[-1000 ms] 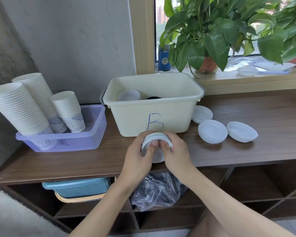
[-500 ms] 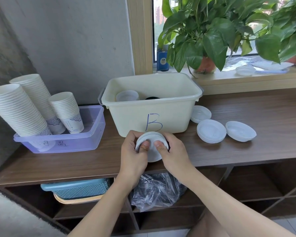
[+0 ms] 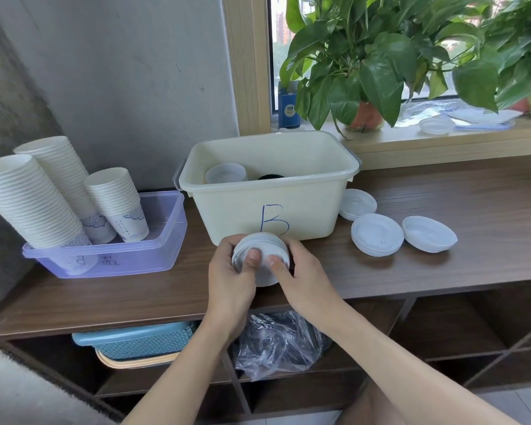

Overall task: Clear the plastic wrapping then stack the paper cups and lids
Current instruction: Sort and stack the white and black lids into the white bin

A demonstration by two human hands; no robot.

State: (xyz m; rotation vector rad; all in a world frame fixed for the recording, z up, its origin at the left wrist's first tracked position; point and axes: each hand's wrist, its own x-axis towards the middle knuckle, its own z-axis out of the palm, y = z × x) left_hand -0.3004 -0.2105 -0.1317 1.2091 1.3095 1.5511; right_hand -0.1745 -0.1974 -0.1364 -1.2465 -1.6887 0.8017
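Observation:
Both my hands grip one stack of white plastic lids (image 3: pixel 261 259) above the shelf top, just in front of the cream bin marked B (image 3: pixel 270 191). My left hand (image 3: pixel 230 280) wraps its left side, my right hand (image 3: pixel 304 280) its right side, thumbs pressed on the near face. Three more piles of lids (image 3: pixel 377 234) lie on the wood right of the bin. Stacked paper cups (image 3: pixel 28 200) lean in a purple tray (image 3: pixel 111 259) at the left. Crumpled clear plastic wrapping (image 3: pixel 276 345) sits on the lower shelf below my hands.
Inside the cream bin are a stack of lids (image 3: pixel 226 173) and a dark object. A blue basket (image 3: pixel 135 342) sits on the lower shelf. Potted plants (image 3: pixel 365 72) and more clear lids (image 3: pixel 436 125) occupy the window sill behind.
The lid stack in my hands has shifted slightly left and closer to the bin; both hands keep their grip on it.

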